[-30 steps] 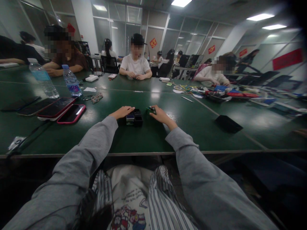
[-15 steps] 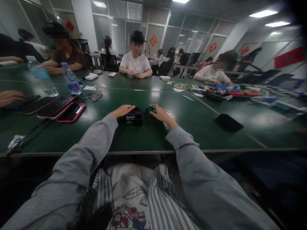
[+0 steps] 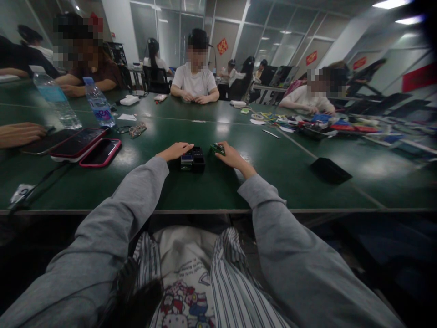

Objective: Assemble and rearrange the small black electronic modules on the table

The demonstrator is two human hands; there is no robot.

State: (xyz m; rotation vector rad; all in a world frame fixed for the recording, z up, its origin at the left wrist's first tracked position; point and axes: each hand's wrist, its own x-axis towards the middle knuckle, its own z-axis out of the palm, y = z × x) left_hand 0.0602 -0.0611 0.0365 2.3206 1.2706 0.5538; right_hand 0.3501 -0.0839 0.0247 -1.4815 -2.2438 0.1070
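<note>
The fingers of the right hand [image 3: 232, 157] pinch a small green circuit board [image 3: 216, 147], held just right of a black box [image 3: 194, 159] at the middle of the green tabletop [image 3: 211, 191]. The left hand [image 3: 175, 150] lies flat with its fingers pressed together, touching the box's left edge and steadying it. This looks like the fitting step: the board seems about to go to the box, which calls for careful alignment above an opening. Far left lie phones [image 3: 88, 148] and water bottles [image 3: 97, 107]; another person's hand [image 3: 20, 134] rests at the left edge.
</note>
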